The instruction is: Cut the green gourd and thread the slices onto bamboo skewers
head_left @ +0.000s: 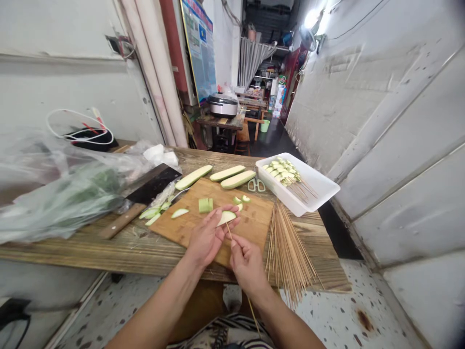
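My left hand (205, 238) pinches a pale zucchini slice (225, 218) between its fingers, above the cutting board (254, 225). In my right hand (249, 264) is a thin bamboo skewer (250, 305), its upper end at the slice's lower edge; whether the tip is inside the slice I cannot tell. A short stack of cut zucchini (205, 205) sits on the board beside my left hand. One loose slice (179, 213) lies farther left, and small end pieces (246, 198) lie behind my fingers. Zucchini halves (193, 177) rest along the board's back edge.
A bundle of skewers (288, 252) fans out right of the board. Behind it, a white tray (323, 189) holds skewered slices (281, 170). Scissors (256, 184) lie near the tray. At left are a cleaver (156, 185), peelings (154, 211) and a plastic bag (69, 198) of greens.
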Demonstrator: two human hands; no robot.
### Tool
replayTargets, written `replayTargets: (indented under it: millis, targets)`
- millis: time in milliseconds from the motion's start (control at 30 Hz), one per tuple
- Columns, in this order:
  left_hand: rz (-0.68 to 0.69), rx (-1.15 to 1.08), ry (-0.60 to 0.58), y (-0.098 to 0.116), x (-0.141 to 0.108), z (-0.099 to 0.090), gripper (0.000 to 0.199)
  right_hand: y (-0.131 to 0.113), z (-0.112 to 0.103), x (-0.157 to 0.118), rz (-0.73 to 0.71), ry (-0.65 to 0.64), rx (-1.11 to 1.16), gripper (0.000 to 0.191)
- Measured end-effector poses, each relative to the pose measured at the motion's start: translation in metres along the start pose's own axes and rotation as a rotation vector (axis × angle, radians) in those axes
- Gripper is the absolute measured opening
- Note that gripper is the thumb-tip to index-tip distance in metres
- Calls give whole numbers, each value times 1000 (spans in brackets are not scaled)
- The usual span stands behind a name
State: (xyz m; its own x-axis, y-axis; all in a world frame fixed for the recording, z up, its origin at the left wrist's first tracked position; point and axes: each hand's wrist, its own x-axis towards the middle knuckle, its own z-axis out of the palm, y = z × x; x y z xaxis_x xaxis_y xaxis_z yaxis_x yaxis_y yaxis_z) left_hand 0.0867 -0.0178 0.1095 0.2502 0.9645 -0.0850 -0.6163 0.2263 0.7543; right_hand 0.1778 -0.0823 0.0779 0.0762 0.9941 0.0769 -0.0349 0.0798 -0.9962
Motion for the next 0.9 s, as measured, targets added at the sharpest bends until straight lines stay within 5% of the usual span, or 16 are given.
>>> replayTargets:
  millis: [667,900]
  targets:
    - [-112,32,-37,4,-3,-1,20,2,-3,1,-51,37,-7,29]
    - [-142,94,39,11,-6,6,19,-1,-4,0,-71,-22,-22,28]
